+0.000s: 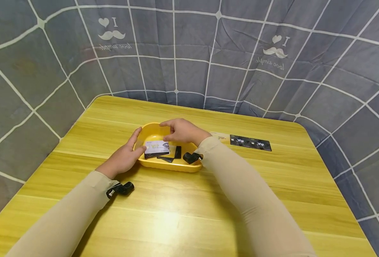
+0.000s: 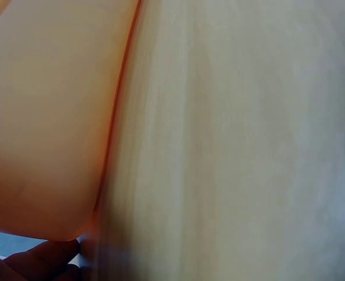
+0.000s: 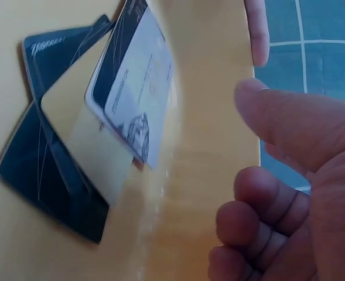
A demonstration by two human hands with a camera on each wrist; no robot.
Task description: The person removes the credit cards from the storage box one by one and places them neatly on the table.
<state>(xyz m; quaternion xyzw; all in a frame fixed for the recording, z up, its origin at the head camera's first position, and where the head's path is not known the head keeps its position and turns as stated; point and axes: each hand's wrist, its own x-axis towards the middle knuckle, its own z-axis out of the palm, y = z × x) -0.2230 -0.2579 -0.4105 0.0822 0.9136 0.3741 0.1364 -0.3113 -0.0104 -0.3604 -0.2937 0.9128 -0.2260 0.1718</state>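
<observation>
A yellow plastic tray (image 1: 168,165) sits on the table with a loose heap of cards in it. On top of the heap is a white VIP card (image 1: 157,147), over a dark one; a gold card (image 3: 81,117) and black cards (image 3: 49,175) fan out beneath. My left hand (image 1: 125,157) grips the tray's left side, thumb over the rim; the left wrist view shows mostly the tray's outer wall (image 2: 49,117). Over the tray's far part is my right hand (image 1: 184,131), thumb and index finger apart, nothing between them. Its other fingers (image 3: 238,219) curl loosely near the far rim.
Right of the tray, two black VIP cards (image 1: 251,142) lie in a row, with a pale card (image 1: 220,136) partly behind my right wrist. The wooden table (image 1: 163,214) ends at a grey checked curtain (image 1: 192,46). A small black device (image 1: 123,188) is strapped at my left wrist.
</observation>
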